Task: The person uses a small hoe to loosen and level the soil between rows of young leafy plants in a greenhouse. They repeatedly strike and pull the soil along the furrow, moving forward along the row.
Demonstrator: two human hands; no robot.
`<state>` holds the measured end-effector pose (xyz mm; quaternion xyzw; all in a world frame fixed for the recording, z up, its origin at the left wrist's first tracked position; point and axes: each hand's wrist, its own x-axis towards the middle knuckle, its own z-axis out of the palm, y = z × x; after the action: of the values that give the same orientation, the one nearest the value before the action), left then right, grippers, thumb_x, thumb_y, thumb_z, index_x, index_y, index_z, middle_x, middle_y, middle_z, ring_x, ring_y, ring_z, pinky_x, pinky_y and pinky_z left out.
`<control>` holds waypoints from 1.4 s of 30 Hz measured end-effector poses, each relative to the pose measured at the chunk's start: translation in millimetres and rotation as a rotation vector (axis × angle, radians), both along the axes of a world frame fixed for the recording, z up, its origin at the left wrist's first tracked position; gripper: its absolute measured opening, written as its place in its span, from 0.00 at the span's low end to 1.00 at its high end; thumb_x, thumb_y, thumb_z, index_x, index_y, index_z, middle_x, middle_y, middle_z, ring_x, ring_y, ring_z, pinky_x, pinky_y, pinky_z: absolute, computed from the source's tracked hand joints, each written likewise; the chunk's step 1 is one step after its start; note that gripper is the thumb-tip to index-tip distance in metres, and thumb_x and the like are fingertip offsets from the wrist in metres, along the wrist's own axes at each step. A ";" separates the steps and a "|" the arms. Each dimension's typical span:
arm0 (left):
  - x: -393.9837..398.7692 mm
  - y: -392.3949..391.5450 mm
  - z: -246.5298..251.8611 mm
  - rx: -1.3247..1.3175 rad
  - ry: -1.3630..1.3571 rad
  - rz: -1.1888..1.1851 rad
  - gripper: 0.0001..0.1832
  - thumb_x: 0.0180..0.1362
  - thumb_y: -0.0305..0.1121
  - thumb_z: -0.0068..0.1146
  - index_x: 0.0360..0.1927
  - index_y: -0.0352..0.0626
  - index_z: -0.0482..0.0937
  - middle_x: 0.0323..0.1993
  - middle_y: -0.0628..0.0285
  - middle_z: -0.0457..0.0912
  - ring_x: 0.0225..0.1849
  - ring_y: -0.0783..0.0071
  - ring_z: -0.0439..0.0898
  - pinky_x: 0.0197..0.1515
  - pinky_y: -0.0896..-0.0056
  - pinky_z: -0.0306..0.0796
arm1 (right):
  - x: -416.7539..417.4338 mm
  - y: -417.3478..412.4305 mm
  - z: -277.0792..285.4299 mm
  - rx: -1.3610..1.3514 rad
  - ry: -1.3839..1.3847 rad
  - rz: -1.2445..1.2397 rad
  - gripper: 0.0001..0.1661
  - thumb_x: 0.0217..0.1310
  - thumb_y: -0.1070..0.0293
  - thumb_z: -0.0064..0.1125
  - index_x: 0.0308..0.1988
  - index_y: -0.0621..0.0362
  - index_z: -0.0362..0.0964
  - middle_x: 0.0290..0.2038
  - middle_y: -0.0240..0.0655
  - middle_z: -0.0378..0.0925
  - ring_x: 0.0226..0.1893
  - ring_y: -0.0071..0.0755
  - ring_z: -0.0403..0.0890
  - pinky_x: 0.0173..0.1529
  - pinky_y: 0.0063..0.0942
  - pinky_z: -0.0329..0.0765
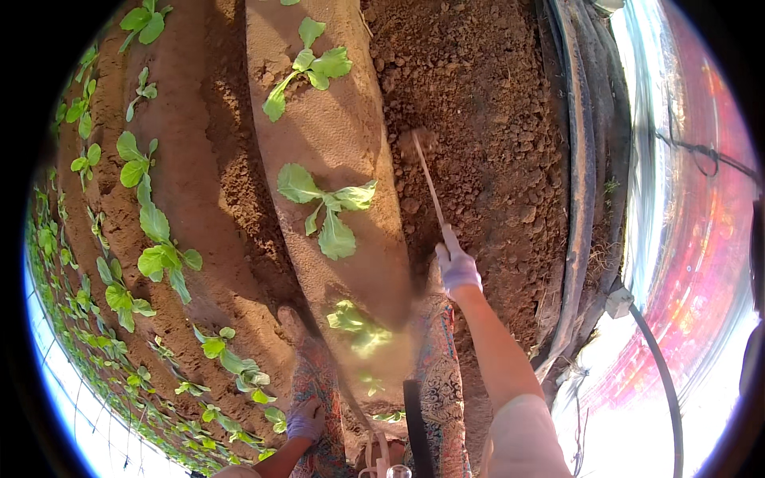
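My right hand [457, 264], in a thin pale glove, is closed around the handle of a thin, long-handled tool [430, 182]. The tool points away from me, and its far end lies at the loose brown soil beside the raised bed; its head is blurred, so its kind cannot be told. My left hand [305, 420], gloved alike, rests on my patterned trouser leg [317, 370], with no tool visible in it. Between my legs runs the raised bed [334, 137], covered with film or smooth soil, with leafy green seedlings [331, 206] growing from it.
More planted beds [173, 137] lie to the left, with furrows between. At the right, a dark hose or pipe [580, 179] runs along the soil beside a clear plastic sheet wall [648, 149]. A dark strap [416, 427] hangs before me.
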<state>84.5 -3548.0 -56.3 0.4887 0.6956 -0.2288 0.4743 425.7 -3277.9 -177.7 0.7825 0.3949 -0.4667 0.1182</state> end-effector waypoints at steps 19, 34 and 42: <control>4.8 21.8 -0.3 -0.073 0.036 -0.079 0.12 0.49 0.38 0.48 0.35 0.49 0.78 0.31 0.54 0.78 0.36 0.54 0.74 0.44 0.59 0.65 | 89.8 -129.9 48.0 -0.041 -0.030 -0.062 0.27 0.60 0.50 0.38 0.60 0.30 0.48 0.37 0.53 0.73 0.38 0.56 0.74 0.43 0.44 0.70; 9.2 31.6 -0.9 -0.160 0.030 -0.054 0.15 0.50 0.40 0.48 0.39 0.48 0.78 0.33 0.54 0.78 0.39 0.56 0.74 0.46 0.60 0.64 | 150.5 -200.9 80.3 0.114 -0.215 -0.375 0.27 0.59 0.57 0.44 0.59 0.40 0.53 0.33 0.48 0.75 0.34 0.46 0.77 0.40 0.36 0.72; 6.2 29.4 0.2 -0.094 -0.027 -0.055 0.15 0.50 0.39 0.48 0.41 0.48 0.77 0.35 0.55 0.78 0.40 0.57 0.74 0.46 0.60 0.64 | 148.3 -90.6 77.9 0.225 -0.183 -0.380 0.27 0.59 0.54 0.45 0.58 0.38 0.55 0.30 0.49 0.74 0.29 0.48 0.75 0.35 0.35 0.70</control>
<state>90.7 -3518.6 -56.1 0.4879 0.6638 -0.2675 0.4998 574.0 -3368.5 -99.8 0.8899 0.2779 -0.3609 -0.0246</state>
